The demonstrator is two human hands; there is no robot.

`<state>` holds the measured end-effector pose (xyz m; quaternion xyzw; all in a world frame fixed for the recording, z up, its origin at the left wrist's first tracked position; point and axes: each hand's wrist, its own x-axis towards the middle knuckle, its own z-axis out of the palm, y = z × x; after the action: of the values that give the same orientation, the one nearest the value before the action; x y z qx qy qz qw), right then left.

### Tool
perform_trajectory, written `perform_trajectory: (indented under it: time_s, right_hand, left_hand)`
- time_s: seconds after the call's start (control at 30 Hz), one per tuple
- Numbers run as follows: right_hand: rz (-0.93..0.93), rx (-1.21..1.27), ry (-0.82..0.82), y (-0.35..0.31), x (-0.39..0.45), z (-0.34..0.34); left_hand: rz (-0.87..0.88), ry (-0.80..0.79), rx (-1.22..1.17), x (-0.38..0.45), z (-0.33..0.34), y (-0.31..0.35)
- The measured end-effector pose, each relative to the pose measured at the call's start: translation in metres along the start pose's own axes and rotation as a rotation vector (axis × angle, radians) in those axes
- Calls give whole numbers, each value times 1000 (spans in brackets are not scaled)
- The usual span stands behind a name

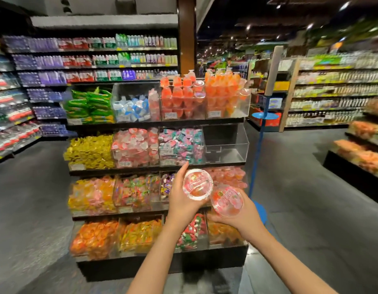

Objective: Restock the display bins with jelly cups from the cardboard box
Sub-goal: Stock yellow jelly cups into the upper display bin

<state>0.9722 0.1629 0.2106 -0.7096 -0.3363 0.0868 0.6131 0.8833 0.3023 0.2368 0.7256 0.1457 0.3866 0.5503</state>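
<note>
Still short of the empty bin [226,143], left hand [181,198] and right hand [242,219] each grip a jelly cup [197,184]; touching rims could knock one loose.

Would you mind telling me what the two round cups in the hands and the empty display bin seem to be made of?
Two round jelly cups, one in the left hand at, one in the right hand at: probably thin clear glossy plastic, red contents showing through, printed film lids.
Empty display bin: likely clear acrylic, see-through with bright edges.
</note>
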Motion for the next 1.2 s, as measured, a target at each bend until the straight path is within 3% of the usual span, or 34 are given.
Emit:
perform_trajectory:
  time_s: [0.27,0.57,0.87,0.97,1.1,1.2]
  right_hand:
    - [252,170,45,94,88,1]
    - [500,175,54,191,208,23]
    - [570,-23,128,297,316,35]
    - [562,-135,110,353,362,37]
    - [598,-280,-45,421,400,43]
    - [640,-332,-176,435,420,47]
  left_hand:
    - [-134,-13,-14,82,35,-98]
    - [-289,-5,50,169,61,-212]
    - [-467,-69,179,237,102,-295]
    - [-529,3,181,262,119,-326]
    - [-625,95,124,282,137,-358]
    - [-653,113,121,295,146,-373]
